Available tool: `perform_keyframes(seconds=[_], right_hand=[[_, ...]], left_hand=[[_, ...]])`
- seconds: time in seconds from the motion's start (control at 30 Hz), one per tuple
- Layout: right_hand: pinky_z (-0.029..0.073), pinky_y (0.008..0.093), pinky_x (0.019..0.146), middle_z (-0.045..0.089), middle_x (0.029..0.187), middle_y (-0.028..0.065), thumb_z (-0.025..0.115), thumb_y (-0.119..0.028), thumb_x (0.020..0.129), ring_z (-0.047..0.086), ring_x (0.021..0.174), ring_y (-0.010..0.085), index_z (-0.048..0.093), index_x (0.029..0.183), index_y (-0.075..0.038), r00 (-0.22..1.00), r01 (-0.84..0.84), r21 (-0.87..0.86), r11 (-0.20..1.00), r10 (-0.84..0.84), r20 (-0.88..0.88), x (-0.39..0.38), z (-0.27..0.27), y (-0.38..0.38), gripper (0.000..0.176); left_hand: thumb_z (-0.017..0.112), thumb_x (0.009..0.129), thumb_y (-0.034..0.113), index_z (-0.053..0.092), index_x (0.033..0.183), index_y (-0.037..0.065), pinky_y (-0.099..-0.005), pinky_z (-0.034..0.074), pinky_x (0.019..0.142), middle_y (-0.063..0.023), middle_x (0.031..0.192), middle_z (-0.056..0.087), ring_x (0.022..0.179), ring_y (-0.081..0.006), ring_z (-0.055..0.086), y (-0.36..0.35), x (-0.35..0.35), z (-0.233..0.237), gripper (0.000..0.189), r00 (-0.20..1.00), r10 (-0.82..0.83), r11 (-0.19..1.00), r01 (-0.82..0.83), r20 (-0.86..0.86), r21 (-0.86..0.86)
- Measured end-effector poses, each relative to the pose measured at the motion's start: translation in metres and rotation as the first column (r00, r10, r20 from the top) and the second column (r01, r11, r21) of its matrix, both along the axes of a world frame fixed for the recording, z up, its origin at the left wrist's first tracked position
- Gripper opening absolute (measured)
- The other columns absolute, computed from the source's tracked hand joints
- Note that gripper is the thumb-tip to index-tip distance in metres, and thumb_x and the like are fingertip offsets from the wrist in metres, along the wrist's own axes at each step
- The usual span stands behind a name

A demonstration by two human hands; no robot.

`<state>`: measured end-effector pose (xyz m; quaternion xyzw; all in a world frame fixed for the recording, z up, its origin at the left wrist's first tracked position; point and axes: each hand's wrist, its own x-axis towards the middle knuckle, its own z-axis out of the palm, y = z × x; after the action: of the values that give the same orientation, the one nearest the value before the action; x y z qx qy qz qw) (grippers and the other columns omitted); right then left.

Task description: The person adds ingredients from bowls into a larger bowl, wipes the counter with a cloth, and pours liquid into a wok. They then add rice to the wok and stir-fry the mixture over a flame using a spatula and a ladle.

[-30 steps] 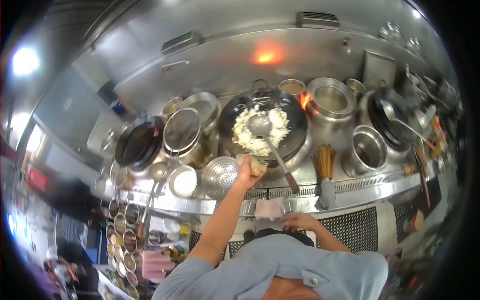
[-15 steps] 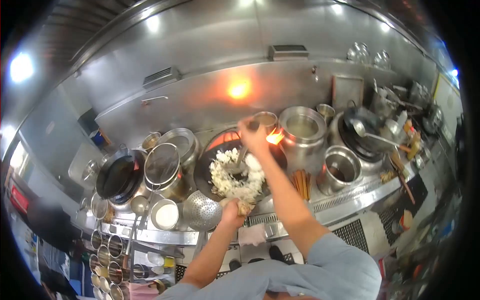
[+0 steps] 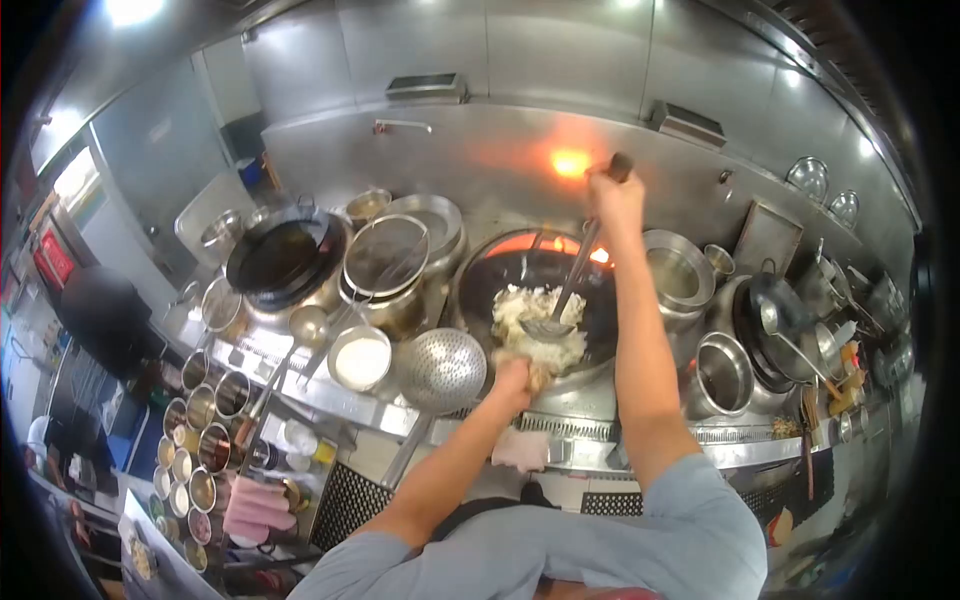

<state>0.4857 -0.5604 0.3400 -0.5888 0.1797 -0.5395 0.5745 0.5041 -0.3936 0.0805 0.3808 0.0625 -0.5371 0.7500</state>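
Observation:
A dark wok [image 3: 490, 285] sits over a burner, with flames showing behind its far rim. White, clumpy food [image 3: 520, 305] that looks like rice lies heaped in its middle and near side. My right hand [image 3: 617, 203] is closed around the dark handle of a long wok ladle [image 3: 575, 272], held steeply above the wok. The ladle's head rests in the food. My left hand [image 3: 515, 383] grips a folded cloth [image 3: 539, 377] at the wok's near rim; the rim under the cloth is hidden.
A perforated strainer [image 3: 443, 370] and a pot of white contents [image 3: 361, 360] stand left of the wok. Metal pots [image 3: 724, 373] are on the right. Another wok [image 3: 283, 250] sits far left. A person [image 3: 100, 310] stands at the left. A pink cloth [image 3: 520, 450] hangs in front.
The view has turned left, so the stove appears further right. The food has gone from a ring to a heap toward the near side. The ladle now stands more clearly in view.

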Motion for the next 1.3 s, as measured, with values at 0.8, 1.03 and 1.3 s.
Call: perform_keyframes(seconds=[0.8,1.03,1.3], right_hand=[[0.033,0.0271,0.04,0.05,0.06,0.0001,0.06,-0.003,0.079,0.043,0.045,0.0103,0.057,0.085,-0.003,0.976,0.212,0.021,0.977,-0.211,-0.052,-0.01,-0.028,-0.001,0.006],[0.032,0.0293,0.038,0.04,0.052,-0.0004,0.061,-0.006,0.081,0.035,0.039,0.0104,0.058,0.087,-0.004,0.965,0.027,0.006,1.0,-0.028,0.263,-0.024,-0.016,-0.061,0.007],[0.033,0.0251,0.039,0.046,0.056,-0.0009,0.06,-0.007,0.08,0.04,0.042,0.0094,0.06,0.089,-0.004,0.926,0.167,-0.146,0.975,-0.104,0.363,-0.036,0.01,-0.045,0.009]], left_hand=[[0.038,0.09,0.006,0.05,0.103,-0.005,-0.0337,0.048,0.046,-0.0221,0.083,0.065,0.065,-0.0261,0.062,0.001,0.042,-0.045,0.02,0.95,-0.311,0.937,0.307,0.003,-0.164],[0.041,0.085,0.002,0.048,0.079,-0.004,-0.0357,0.041,0.038,-0.0166,0.058,0.053,0.046,-0.0239,0.054,0.044,-0.001,-0.043,0.011,0.953,0.054,0.993,-0.083,0.297,0.089],[0.051,0.079,0.002,0.048,0.091,-0.008,-0.039,0.045,0.046,-0.0186,0.079,0.058,0.057,-0.0247,0.058,-0.037,0.065,-0.053,0.016,0.872,0.018,0.985,-0.099,0.489,0.141]])
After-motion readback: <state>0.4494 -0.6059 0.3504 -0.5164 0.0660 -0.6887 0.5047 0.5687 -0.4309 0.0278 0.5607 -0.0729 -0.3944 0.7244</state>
